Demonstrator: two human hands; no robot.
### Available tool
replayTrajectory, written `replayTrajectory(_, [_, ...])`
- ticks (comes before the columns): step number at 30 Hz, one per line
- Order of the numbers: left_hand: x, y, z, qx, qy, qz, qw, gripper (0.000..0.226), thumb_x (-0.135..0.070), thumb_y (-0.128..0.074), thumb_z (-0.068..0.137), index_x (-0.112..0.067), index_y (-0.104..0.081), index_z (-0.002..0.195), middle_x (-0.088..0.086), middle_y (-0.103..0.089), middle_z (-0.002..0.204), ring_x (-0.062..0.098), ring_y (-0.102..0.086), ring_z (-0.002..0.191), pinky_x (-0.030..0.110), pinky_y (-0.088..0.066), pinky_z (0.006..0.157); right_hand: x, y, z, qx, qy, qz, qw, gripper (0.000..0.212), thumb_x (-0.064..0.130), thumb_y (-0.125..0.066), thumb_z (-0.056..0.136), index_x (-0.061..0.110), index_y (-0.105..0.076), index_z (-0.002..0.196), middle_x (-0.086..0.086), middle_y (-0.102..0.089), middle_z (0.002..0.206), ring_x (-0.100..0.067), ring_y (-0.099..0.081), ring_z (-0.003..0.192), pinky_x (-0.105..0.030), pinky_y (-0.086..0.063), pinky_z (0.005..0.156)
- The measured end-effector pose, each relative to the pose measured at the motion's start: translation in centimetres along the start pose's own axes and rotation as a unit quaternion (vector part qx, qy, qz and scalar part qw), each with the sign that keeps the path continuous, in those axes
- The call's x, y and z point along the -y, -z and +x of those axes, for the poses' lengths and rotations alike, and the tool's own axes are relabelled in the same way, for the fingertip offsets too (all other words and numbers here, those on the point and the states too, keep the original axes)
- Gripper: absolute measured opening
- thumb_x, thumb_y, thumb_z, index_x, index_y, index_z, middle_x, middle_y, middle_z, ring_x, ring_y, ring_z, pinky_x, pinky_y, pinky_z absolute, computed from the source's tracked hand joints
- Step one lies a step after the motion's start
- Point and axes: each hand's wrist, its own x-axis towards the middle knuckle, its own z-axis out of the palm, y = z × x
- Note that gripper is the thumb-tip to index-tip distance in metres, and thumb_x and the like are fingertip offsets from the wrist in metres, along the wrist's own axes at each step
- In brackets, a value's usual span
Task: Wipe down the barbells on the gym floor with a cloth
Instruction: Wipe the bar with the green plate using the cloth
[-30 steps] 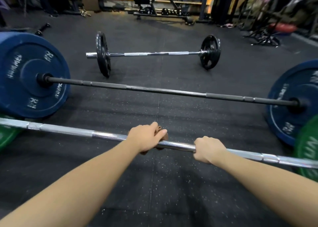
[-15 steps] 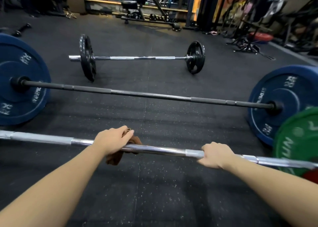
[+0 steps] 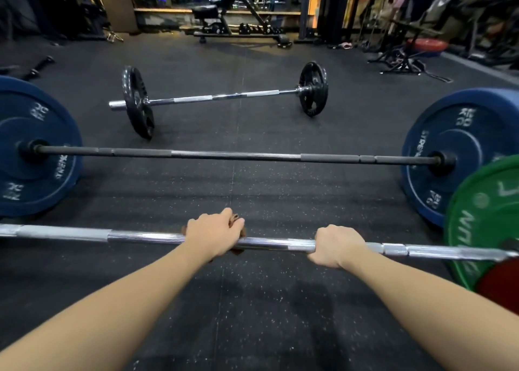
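Observation:
Three barbells lie across the black gym floor. The nearest, a chrome barbell (image 3: 140, 237), runs left to right in front of me. My left hand (image 3: 213, 231) wraps a brown cloth (image 3: 237, 220) around its middle; only a bit of the cloth shows past my fingers. My right hand (image 3: 335, 245) grips the bare bar a little to the right. Beyond it lies a dark barbell (image 3: 236, 155) with blue plates, and farther back a short chrome barbell (image 3: 224, 96) with black plates.
A green plate (image 3: 486, 216) and a red one (image 3: 502, 286) sit on the near bar's right end. Blue plates (image 3: 31, 151) stand at both sides. A bench (image 3: 238, 25) and racks line the back wall. Speckled rubber floor (image 3: 252, 314) lies below my arms.
My left hand with the cloth has slid right along the near bar, closer to my right hand. The view has shifted slightly left and the right hand keeps its grip.

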Motion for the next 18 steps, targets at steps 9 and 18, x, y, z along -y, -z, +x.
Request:
replayTrajectory(9, [-3.5,-1.6,0.2,-0.022,-0.068,-0.029,0.997,0.037,-0.056,-0.026,0.105,-0.025,-0.044,0.099,0.000,-0.064,0.091,0.027,-0.057,0.087,0.038,-0.042,0.074,-0.1,-0.1,0.0,0.007,0.000,0.002,1.000,0.033,0.056,-0.051,0.084,0.025,-0.059,0.088,0.003,-0.060,0.082,-0.026,-0.058,0.073,-0.032,-0.046,0.068])
replayTrajectory(18, [-3.8,-0.6,1.7,0.050,-0.011,-0.030,0.998,0.039,-0.050,-0.026,0.101,-0.028,-0.059,0.102,0.003,-0.068,0.104,0.028,-0.058,0.092,0.037,-0.046,0.083,-0.3,0.0,0.2,0.010,0.004,0.001,1.000,0.031,0.052,-0.050,0.083,0.023,-0.059,0.084,0.005,-0.057,0.074,-0.025,-0.059,0.069,-0.031,-0.045,0.063])
